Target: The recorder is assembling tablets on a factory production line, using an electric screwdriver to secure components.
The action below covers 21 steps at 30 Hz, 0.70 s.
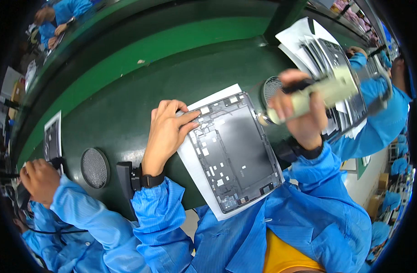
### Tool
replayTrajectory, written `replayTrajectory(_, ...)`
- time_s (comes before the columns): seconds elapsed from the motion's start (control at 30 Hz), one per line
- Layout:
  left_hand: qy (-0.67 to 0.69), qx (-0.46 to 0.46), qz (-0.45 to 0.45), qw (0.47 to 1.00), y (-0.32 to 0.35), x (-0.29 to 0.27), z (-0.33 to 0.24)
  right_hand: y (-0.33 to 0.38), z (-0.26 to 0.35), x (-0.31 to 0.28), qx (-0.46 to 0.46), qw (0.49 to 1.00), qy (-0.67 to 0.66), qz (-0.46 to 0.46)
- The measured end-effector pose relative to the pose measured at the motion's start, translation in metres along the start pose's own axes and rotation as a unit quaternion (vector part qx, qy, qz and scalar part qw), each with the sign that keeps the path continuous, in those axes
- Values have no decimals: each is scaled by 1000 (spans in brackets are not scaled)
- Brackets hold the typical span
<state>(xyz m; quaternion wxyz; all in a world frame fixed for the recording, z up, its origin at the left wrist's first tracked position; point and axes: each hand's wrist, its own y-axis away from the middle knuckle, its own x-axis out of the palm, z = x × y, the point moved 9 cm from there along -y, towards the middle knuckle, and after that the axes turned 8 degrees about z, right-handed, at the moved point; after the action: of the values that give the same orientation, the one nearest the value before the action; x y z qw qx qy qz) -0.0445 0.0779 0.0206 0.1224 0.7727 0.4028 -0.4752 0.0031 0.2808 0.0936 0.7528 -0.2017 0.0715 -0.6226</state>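
Note:
A dark tablet housing [245,150] with small white patches lies tilted on a white sheet [195,175] in front of me. My left hand [166,129] holds the housing at its upper left corner, index finger and thumb on its edge and the other fingers bent. In my right hand [301,113] is a cream hand-held tool [329,93] with a narrow tip, pointing left near the housing's right edge. Motion smears the tool and the right fingers, so whether the tip touches the housing cannot be seen.
Behind my right hand stands a round mesh dish [272,88]; another mesh dish [95,168] is at left. A stack of sheets and dark panels [308,50] leans at far right. Co-workers in blue sit on both sides, one's hand [41,179] near a panel [53,136].

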Motion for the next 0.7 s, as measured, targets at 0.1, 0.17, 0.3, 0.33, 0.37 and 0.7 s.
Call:
replayTrajectory(0.1,-23,13,10,1000,-15,1,-14,59,24,-47,-20,995,61,-79)
replayTrajectory(0.17,-41,2,14,999,-9,-3,-18,87,20,-65,-25,993,38,-110)
replayTrajectory(0.3,25,-91,-92,991,24,-10,-26,133,11,-98,-48,978,41,-199)
replayTrajectory(0.33,39,-107,-93,989,46,-11,-34,141,7,-102,-47,977,36,-205)
replayTrajectory(0.37,41,-149,-82,984,70,-7,-39,150,4,-109,-46,975,35,-213)
replayTrajectory(0.7,400,-492,-61,771,206,126,-60,178,-19,-145,-9,981,28,-193)
